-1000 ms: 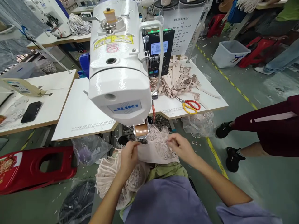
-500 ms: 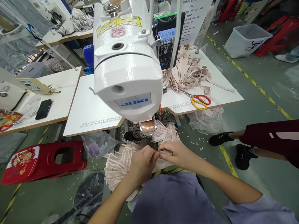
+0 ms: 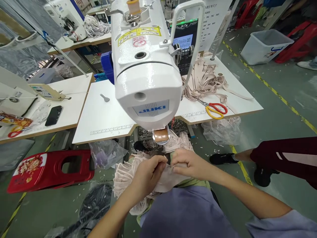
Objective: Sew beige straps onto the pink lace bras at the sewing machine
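Note:
My left hand [image 3: 151,172] is closed in a pinch above a pale pink fabric bundle [image 3: 125,178] on my lap; what its fingertips hold is too small to name. Close by on its right, my right hand [image 3: 190,163] has its fingers closed on pale fabric [image 3: 168,180]. A small gap separates the two hands. Lace fabric [image 3: 179,141] lies just beyond them, below the head of a white sewing machine [image 3: 148,89].
On the white table [image 3: 104,115] are beige straps [image 3: 200,79] and red-and-yellow scissors [image 3: 215,110]. A red stool [image 3: 54,168] lies at left. Another person's legs [image 3: 245,155] are at right. A grey bin [image 3: 264,46] stands farther back.
My hands have moved apart from touching, leaving a small gap. The view has shifted, so the machine and tables appear farther right. The other person's feet have changed position.

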`<state>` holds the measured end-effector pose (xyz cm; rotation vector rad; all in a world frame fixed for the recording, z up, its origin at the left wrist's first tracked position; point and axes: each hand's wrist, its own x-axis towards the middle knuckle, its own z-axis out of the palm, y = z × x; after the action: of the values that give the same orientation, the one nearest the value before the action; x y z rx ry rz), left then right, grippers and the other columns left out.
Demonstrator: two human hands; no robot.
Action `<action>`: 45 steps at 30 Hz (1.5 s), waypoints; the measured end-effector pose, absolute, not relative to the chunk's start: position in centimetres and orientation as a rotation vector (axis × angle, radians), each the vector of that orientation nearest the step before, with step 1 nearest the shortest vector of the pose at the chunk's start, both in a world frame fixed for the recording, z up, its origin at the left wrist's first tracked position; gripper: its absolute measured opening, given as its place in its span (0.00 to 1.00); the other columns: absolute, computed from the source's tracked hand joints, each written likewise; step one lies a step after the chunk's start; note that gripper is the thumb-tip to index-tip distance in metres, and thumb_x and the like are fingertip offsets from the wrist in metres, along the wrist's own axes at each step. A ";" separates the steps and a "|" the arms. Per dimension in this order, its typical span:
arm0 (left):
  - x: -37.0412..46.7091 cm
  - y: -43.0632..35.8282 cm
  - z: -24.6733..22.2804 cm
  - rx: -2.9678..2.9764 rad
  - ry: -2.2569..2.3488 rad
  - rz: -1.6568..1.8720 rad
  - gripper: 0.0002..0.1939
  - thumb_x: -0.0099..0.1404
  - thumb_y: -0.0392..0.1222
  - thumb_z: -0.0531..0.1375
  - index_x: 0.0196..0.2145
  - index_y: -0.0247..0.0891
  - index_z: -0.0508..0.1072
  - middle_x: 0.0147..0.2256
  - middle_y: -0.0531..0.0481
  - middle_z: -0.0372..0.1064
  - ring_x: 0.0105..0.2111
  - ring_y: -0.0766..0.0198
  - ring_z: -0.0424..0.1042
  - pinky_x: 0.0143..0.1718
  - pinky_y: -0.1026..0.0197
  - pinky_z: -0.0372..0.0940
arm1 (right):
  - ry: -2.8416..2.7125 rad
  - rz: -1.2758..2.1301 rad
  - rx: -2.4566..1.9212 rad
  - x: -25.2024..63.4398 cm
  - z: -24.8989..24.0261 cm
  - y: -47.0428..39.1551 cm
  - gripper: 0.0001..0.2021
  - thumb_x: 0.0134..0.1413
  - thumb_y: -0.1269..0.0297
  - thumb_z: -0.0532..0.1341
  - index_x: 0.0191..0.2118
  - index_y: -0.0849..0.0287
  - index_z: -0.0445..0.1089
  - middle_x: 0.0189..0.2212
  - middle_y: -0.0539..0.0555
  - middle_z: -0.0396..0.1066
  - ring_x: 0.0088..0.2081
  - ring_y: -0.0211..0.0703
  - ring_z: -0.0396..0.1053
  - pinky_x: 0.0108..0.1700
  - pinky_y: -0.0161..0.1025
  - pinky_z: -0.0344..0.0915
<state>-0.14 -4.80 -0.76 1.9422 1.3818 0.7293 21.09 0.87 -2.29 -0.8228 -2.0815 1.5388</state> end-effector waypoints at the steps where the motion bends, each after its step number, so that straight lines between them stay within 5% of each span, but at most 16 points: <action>1: -0.2 -4.8 -0.4 1.957 1.381 0.711 0.11 0.71 0.39 0.50 0.38 0.40 0.72 0.28 0.52 0.75 0.25 0.65 0.72 0.26 0.66 0.60 | -2.184 1.458 -0.724 20.9 -2.0 0.7 0.04 0.56 0.68 0.62 0.34 0.58 0.75 0.38 0.54 0.71 0.41 0.42 0.69 0.42 0.37 0.65; 12: -0.2 -5.0 1.1 1.818 1.331 0.748 0.06 0.68 0.38 0.56 0.37 0.41 0.74 0.32 0.50 0.73 0.32 0.63 0.70 0.34 0.63 0.64 | -2.332 0.837 -0.433 19.9 -1.9 -0.4 0.07 0.61 0.72 0.55 0.34 0.59 0.70 0.31 0.53 0.74 0.34 0.39 0.70 0.36 0.35 0.65; 21: 0.1 -3.0 2.1 1.470 1.366 0.476 0.04 0.59 0.39 0.58 0.29 0.39 0.72 0.26 0.52 0.71 0.27 0.63 0.67 0.28 0.64 0.60 | -2.385 0.469 -0.496 19.3 -2.5 -1.5 0.09 0.63 0.73 0.53 0.35 0.59 0.68 0.29 0.55 0.74 0.32 0.42 0.70 0.34 0.38 0.68; 28: -0.2 -2.9 2.4 1.656 1.426 0.467 0.04 0.62 0.38 0.55 0.29 0.41 0.68 0.32 0.51 0.67 0.32 0.61 0.65 0.32 0.62 0.59 | -2.175 0.868 -0.629 18.6 -2.5 -1.0 0.09 0.61 0.71 0.54 0.32 0.58 0.70 0.27 0.53 0.73 0.30 0.40 0.71 0.33 0.36 0.68; 32: 1.5 -3.9 -0.5 1.263 1.284 0.948 0.09 0.63 0.47 0.57 0.30 0.40 0.64 0.37 0.47 0.67 0.38 0.59 0.68 0.39 0.60 0.65 | -1.880 1.145 -0.702 18.1 -2.3 -1.4 0.06 0.60 0.69 0.58 0.36 0.56 0.73 0.33 0.52 0.76 0.34 0.39 0.73 0.36 0.34 0.70; 36: 3.1 -5.2 -2.7 0.975 1.244 1.264 0.16 0.62 0.56 0.61 0.33 0.39 0.67 0.36 0.46 0.69 0.38 0.59 0.71 0.41 0.58 0.67 | -1.917 1.038 -0.674 17.9 -1.8 -1.7 0.08 0.61 0.68 0.56 0.32 0.55 0.70 0.25 0.49 0.70 0.28 0.37 0.67 0.31 0.34 0.66; 45: 0.8 -4.8 -0.7 1.568 1.462 1.022 0.11 0.68 0.44 0.58 0.30 0.38 0.73 0.28 0.51 0.69 0.28 0.65 0.67 0.31 0.64 0.61 | -2.045 1.031 -0.694 18.7 -1.2 -1.4 0.08 0.62 0.70 0.55 0.34 0.56 0.70 0.27 0.50 0.73 0.30 0.37 0.69 0.33 0.33 0.66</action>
<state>0.84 -4.84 -0.66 1.5683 1.4621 1.0216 18.68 -1.39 -1.24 -0.6940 -2.0445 1.0314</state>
